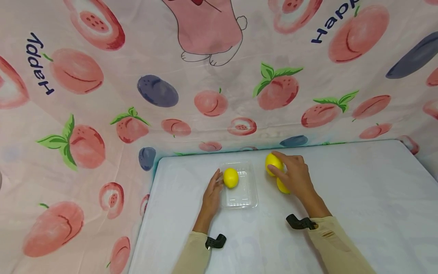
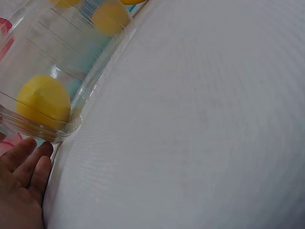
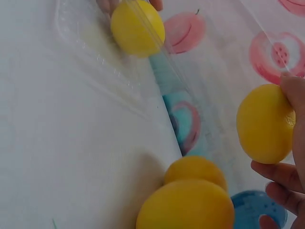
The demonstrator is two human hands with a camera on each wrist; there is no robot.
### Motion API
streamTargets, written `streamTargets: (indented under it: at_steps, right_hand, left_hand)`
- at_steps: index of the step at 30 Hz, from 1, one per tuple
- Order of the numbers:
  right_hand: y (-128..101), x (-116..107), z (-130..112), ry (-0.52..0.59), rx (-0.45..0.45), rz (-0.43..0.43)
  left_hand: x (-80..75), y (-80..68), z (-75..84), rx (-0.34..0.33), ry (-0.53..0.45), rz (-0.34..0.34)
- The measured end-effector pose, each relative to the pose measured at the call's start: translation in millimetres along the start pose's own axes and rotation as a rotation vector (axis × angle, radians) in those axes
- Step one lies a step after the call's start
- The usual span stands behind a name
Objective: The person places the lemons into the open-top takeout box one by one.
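The right hand (image 1: pixel 295 176) grips 1 round yellow lemon (image 1: pixel 273 163); the left hand (image 1: pixel 214 190), fingers straight, rests against the clear plastic tray (image 1: pixel 241 199).

Beige long sleeves (image 1: pixel 337 243), black wrist mounts (image 1: pixel 300 222).

The tray (image 1: pixel 248 198) is clear, thin plastic, glossy, with ribbed walls that catch the light. The lemon (image 1: pixel 230 177) inside it has a smooth, matt yellow skin; so does the lemon (image 1: pixel 272 162) under the right hand (image 1: pixel 294 176), and the two more lemons (image 3: pixel 190 200) seen in the right wrist view. The table (image 1: pixel 359 205) is covered in a white, matt sheet with a fine woven texture. The backdrop (image 1: pixel 102 95) is soft printed cloth, matt and slightly creased. The sleeves (image 1: pixel 337 243) are beige matt fabric.
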State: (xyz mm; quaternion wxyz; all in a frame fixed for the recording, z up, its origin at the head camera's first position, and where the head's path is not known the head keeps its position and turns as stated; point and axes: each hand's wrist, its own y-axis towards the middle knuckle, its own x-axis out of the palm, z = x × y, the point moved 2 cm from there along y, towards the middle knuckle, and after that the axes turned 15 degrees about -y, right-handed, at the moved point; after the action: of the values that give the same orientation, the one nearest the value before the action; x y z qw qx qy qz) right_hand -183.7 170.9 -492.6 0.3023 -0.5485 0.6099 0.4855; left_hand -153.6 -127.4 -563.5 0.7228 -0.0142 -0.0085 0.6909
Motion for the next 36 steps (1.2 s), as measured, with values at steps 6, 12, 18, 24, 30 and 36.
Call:
streamTargets:
  at_steps: [6, 12, 18, 24, 30, 36]
  right_hand:
    - [1, 0, -14, 0.039, -0.054, 0.019]
    - [1, 2, -26, 0.059, -0.064, 0.003]
    - [3, 5, -36, 0.087, -0.083, -0.015]
    - [4, 11, -46, 0.095, -0.108, -0.027]
    - [7, 19, -53, 0.078, -0.152, -0.018]
    - [7, 26, -58, 0.063, -0.139, -0.044]
  left_hand:
    - [1.2, 1.2, -1.3, -0.016, 0.002, 0.010]
    - [2.8, 2.2, 0.7, -0.022, 0.008, 0.021]
    - [0.7, 0.6, -1.1, 0.006, -0.002, 0.006]
    - [-0.9, 0.0, -0.4, 0.014, 0.001, -0.009]
    - [-1.3, 1.1, -0.8, 0.007, 0.026, -0.005]
    - [-1.1, 1.2, -1.8, -0.009, 0.027, -0.002]
